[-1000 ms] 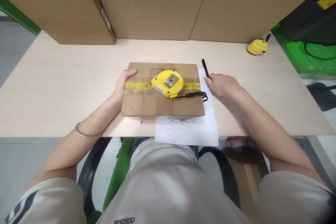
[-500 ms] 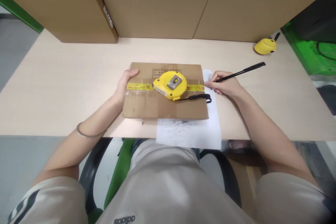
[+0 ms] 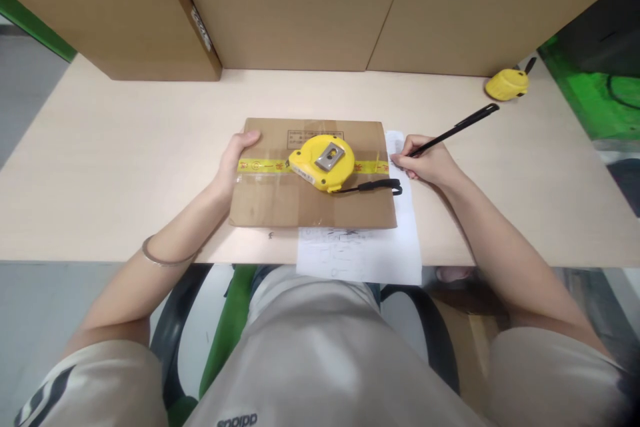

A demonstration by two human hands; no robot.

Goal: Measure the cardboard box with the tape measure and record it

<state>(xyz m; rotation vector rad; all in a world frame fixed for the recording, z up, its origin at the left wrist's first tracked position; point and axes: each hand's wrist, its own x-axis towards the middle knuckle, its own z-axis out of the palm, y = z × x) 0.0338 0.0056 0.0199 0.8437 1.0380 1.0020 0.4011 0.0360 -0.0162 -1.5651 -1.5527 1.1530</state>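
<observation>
A flat cardboard box (image 3: 280, 197) sealed with yellow tape lies in the middle of the table (image 3: 125, 147). On top of it rests a yellow tape measure (image 3: 323, 162) with a black strap. My left hand (image 3: 235, 159) grips the box's left edge, fingers curled over the top. My right hand (image 3: 425, 161) is closed on a black pen (image 3: 457, 128), its tip down on the white paper (image 3: 395, 247) that sticks out from under the box on the right and front.
Large cardboard boxes (image 3: 115, 20) stand along the table's back edge. A second yellow tape measure (image 3: 506, 84) lies at the back right. Green and black objects (image 3: 595, 87) sit beyond the table's right side.
A second ago the pen lay on the table by my right hand's fingertips. My right hand picked it up and now holds it with the tip on the paper. The left hand stayed put.
</observation>
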